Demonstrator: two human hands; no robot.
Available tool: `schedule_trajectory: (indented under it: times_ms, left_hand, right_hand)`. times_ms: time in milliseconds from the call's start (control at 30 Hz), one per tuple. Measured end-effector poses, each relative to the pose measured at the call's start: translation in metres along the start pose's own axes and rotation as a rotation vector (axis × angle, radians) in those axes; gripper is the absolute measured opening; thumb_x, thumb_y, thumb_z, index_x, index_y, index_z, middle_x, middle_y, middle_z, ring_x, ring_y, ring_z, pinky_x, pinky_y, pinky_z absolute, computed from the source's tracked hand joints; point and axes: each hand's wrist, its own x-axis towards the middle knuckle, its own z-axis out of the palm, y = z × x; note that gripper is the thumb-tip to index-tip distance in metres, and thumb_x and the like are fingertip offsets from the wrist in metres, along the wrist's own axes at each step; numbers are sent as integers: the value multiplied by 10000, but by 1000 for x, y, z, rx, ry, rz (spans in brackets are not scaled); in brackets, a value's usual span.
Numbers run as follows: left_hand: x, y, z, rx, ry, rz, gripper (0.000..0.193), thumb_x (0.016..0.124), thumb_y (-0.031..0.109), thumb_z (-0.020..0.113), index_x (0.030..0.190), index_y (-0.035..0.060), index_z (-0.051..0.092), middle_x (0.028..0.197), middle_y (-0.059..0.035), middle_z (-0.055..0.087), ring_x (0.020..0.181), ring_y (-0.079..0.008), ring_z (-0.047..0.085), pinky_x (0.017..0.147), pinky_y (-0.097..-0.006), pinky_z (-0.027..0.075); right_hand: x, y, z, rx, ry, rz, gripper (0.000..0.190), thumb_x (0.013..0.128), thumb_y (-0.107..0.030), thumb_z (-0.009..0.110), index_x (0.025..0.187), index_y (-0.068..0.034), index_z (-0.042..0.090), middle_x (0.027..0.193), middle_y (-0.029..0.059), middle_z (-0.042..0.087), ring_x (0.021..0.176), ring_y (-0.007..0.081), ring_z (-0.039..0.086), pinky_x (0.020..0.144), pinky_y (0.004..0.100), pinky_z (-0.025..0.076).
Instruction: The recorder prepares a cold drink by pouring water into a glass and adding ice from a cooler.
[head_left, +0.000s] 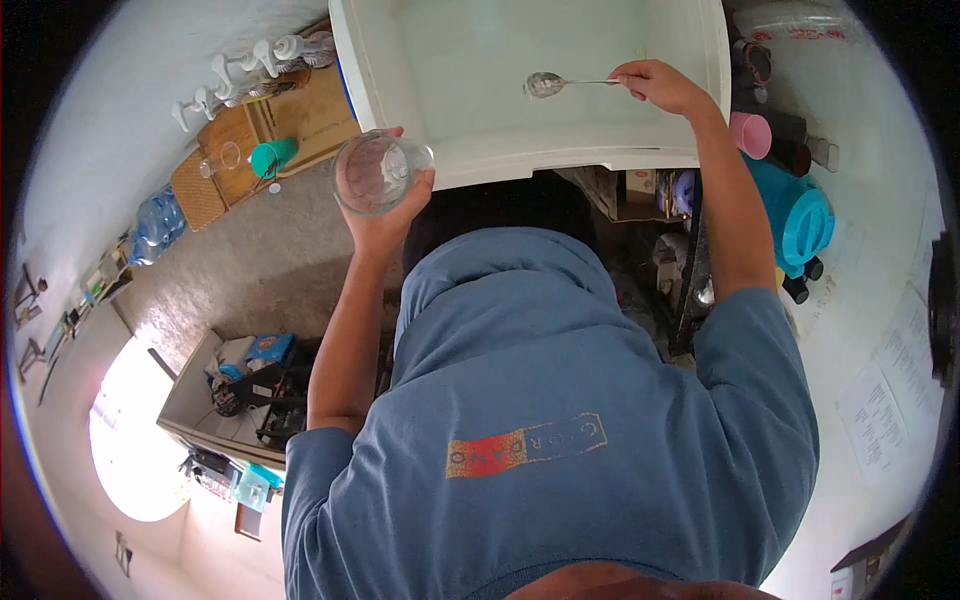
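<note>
My left hand (394, 221) grips a clear glass container (367, 174) around its side, near the left front corner of a large white tub or basin (540, 154). A small whitish patch shows in the glass; whether it is content or a reflection I cannot tell. With the fingertips of my right hand (664, 86), I hold the handle end of a metal spoon (546, 84) over the tub. The spoon lies nearly level, its bowl pointing left, with some whitish matter or glare on it. Glass and spoon are apart.
White pump dispensers (262, 58) and a green cup (273, 157) stand at the left on a cardboard-covered surface. At the right are a pink cup (750, 135) and a blue jug (802, 217). Open shelving (637, 195) sits below the tub's front edge.
</note>
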Motion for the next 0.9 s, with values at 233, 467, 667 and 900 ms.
schedule_trajectory:
  times_ms: [233,467,667,900]
  left_hand:
    - [18,-6,22,76,-89,59,624,677,44,805,1205,20,473,1173,-144,604,1114,-232,578,963,-378,463]
    - [31,-11,47,117,-49,45,644,625,179,857,1160,2,545,1090,-113,642,1041,-201,612,917,-344,479]
    - [41,2,66,101,-71,56,676,614,171,855,1192,18,539,1085,-120,648,1033,-218,622,908,-352,492]
    - [48,12,77,93,-79,90,694,597,161,856,1197,19,538,1084,-124,649,1033,-221,626,901,-352,498]
  right_hand:
    - [-54,-83,-56,-27,134,-56,260,976,-215,548,1126,-43,671,669,-32,480,631,76,438,585,255,382]
    - [-99,-163,-75,-3,170,-74,270,969,-196,554,1142,-14,654,645,-57,384,605,54,349,551,225,303]
    - [-131,-218,-60,42,216,-160,239,964,-192,564,1108,-36,673,678,-1,513,633,103,461,602,270,396]
    - [-155,-259,-16,-631,582,-563,229,925,-60,557,1117,-98,677,716,94,601,611,187,526,583,300,409]
